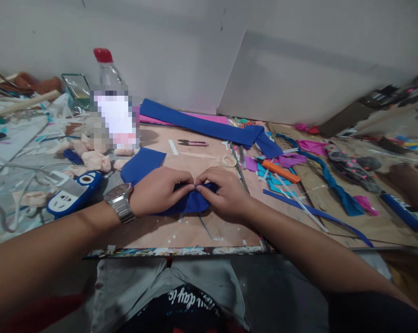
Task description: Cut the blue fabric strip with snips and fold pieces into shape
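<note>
My left hand, with a metal watch on its wrist, pinches a piece of blue fabric near the table's front edge. My right hand pinches the same fabric, thumb and fingertips almost touching those of the left. Whatever small detail lies between the fingertips is too small to make out. Part of the blue cloth spreads flat behind my left hand. Beyond my hands lie thread snips, and a roll of tape is just behind my right hand.
A red-capped bottle stands at the back left. A blue-and-white power strip with cables sits left. A long blue fabric strip lies along the back. An orange utility knife and coloured scraps lie right. Another person's hand is at the far right.
</note>
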A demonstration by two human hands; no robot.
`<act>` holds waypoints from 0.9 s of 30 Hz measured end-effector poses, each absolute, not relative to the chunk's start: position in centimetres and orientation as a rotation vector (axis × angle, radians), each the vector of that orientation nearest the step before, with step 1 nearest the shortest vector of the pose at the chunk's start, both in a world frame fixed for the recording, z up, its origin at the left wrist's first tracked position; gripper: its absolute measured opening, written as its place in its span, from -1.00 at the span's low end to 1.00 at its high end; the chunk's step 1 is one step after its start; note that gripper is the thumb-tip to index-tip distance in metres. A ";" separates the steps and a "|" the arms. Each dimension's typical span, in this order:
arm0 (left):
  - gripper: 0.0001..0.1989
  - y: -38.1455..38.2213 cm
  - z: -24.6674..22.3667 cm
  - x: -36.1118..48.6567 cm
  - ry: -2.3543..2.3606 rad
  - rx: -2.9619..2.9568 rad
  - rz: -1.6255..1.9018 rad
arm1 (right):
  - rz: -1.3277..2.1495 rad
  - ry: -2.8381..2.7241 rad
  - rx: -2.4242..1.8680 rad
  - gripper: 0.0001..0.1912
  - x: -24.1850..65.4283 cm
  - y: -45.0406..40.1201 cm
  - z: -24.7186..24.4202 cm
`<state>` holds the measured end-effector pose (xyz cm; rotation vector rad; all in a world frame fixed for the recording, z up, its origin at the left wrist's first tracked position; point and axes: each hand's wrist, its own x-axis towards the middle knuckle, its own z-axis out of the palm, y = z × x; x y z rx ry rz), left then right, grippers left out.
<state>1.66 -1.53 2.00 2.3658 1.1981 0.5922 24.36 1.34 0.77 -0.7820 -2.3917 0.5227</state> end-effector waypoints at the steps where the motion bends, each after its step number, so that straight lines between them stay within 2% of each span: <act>1: -0.71 -1.5 1.9 1.7 1.182 2.400 0.593 | 0.568 -2.393 -0.798 -0.91 24.3 1.3 0.9; 9: -0.77 -1.6 1.4 1.8 1.150 2.490 0.625 | 1.026 -2.242 -0.960 -0.91 24.3 1.0 1.6; 19: -0.76 -1.8 1.5 1.8 1.181 2.428 0.557 | 0.971 -2.243 -0.947 -0.90 24.4 1.1 1.4; 27: -0.77 -1.6 2.1 1.7 1.172 2.366 0.505 | 0.786 -2.372 -0.851 -0.91 24.5 1.2 1.4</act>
